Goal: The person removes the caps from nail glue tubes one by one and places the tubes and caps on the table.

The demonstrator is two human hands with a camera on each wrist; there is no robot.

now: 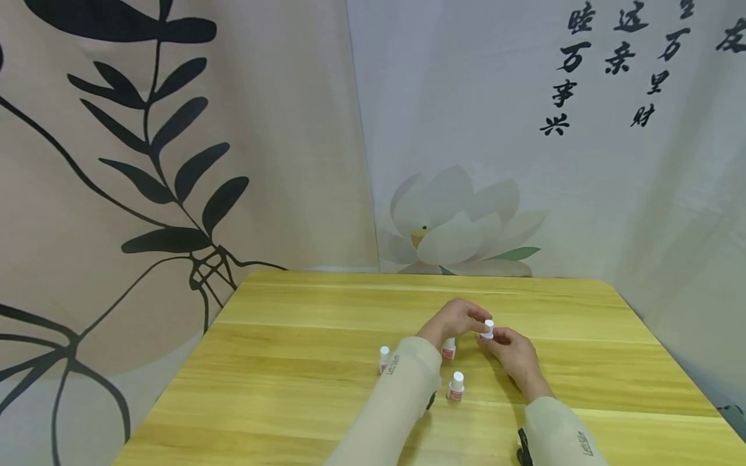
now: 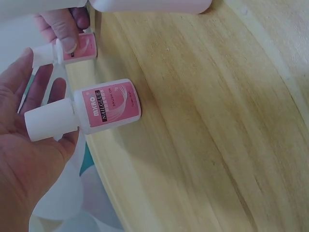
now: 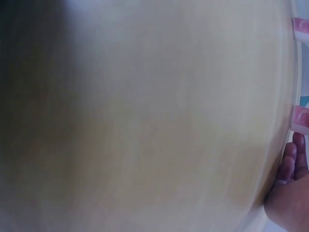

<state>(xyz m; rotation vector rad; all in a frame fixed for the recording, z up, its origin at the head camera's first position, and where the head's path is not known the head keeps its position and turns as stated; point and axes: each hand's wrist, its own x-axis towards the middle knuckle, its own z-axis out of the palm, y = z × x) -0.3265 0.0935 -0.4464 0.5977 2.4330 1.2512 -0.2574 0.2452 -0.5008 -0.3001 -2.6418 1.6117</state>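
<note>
A small white nail glue bottle (image 1: pixel 488 329) with a pink label stands between the two hands toward the back of the table. My left hand (image 1: pixel 457 320) has thumb and fingertips at its white cap (image 2: pixel 44 55). From the other side my right hand (image 1: pixel 514 355) pinches the bottle's body, its thumb (image 2: pixel 69 44) over the label. A second nail glue bottle (image 2: pixel 110 106) stands upright beside the left palm, partly hidden by the left wrist in the head view. In the right wrist view, only part of a hand (image 3: pixel 290 200) shows at the right edge.
Another capped nail glue bottle (image 1: pixel 456 387) stands nearer the front, between the forearms. One more bottle (image 1: pixel 384 358) is left of the left sleeve, partly covered by it. The wooden table (image 1: pixel 303 362) ends at a printed curtain (image 1: pixel 454 129) behind.
</note>
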